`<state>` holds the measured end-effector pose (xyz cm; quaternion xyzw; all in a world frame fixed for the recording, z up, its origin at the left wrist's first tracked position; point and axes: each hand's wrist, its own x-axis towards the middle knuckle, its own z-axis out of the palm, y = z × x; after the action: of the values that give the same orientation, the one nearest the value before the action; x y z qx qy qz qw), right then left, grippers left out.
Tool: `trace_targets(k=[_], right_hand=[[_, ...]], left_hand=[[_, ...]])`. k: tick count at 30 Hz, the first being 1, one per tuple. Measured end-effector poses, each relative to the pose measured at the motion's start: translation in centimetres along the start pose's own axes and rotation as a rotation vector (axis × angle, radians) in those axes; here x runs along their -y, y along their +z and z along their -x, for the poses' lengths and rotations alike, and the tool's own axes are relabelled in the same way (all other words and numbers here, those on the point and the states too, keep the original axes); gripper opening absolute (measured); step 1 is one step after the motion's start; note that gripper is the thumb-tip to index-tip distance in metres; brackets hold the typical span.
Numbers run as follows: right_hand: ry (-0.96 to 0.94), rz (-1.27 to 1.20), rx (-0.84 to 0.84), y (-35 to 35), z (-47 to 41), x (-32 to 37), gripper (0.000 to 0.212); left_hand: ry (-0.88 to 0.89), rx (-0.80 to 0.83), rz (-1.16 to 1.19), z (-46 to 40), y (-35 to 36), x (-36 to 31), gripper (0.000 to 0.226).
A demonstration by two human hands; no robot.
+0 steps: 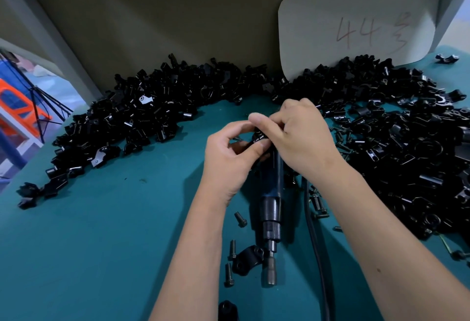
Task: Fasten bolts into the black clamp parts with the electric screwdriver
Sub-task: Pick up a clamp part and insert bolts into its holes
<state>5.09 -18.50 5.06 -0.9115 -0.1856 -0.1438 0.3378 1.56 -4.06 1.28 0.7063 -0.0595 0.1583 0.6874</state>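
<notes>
My left hand (230, 157) and my right hand (297, 137) meet above the teal table (114, 231), both pinching one small black clamp part (258, 137) between thumbs and fingertips. Most of that part is hidden by the fingers. The dark blue electric screwdriver (272, 208) lies on the table under my hands, its bit end pointing toward me, and neither hand grips it. A black clamp part (248, 259) lies by the bit, with loose black bolts (240, 219) around it.
A big heap of black clamp parts (142, 117) curves along the back from left to the right side (407, 155). The screwdriver's black cable (318, 249) runs toward me on the right. A white paper sign (356, 22) leans on the back wall.
</notes>
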Motion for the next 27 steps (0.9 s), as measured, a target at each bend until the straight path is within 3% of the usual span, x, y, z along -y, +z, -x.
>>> trace_targets(k=[3, 5, 7, 12, 14, 16, 19, 23, 27], right_hand=[[0.131, -0.09, -0.144, 0.6, 0.6, 0.5, 0.072], [0.228, -0.04, -0.21, 1.1, 0.9, 0.1, 0.063], [0.3, 0.134, -0.146, 1.6, 1.1, -0.5, 0.049], [0.425, 0.155, 0.129, 2.3, 0.9, -0.3, 0.08], [0.431, 0.12, 0.147, 2.4, 0.7, -0.5, 0.073], [0.452, -0.045, 0.134, 2.0, 0.8, -1.0, 0.053], [0.504, -0.482, 0.11, 0.5, 0.8, -1.7, 0.032], [0.527, -0.982, -0.011, -1.7, 0.2, -2.5, 0.051], [0.563, -1.374, -0.214, -1.4, -0.1, -2.0, 0.037]], left_hand=[[-0.011, -0.02, -0.013, 0.0, -0.3, 0.1, 0.023], [-0.073, -0.084, 0.075, -0.1, -0.6, 0.2, 0.02], [-0.187, -0.167, 0.154, -0.2, -0.9, 0.1, 0.018], [-0.373, -0.279, 0.451, -0.4, -1.5, -0.3, 0.006], [-0.407, -0.258, 0.508, -0.4, -1.6, -0.3, 0.009], [-0.45, -0.222, 0.511, -0.4, -1.6, -0.4, 0.014], [-0.492, -0.179, 0.517, -0.4, -1.7, -0.5, 0.019], [-0.506, -0.13, 0.525, -0.4, -1.6, -0.7, 0.012], [-0.553, -0.076, 0.506, -0.2, -1.4, -0.7, 0.018]])
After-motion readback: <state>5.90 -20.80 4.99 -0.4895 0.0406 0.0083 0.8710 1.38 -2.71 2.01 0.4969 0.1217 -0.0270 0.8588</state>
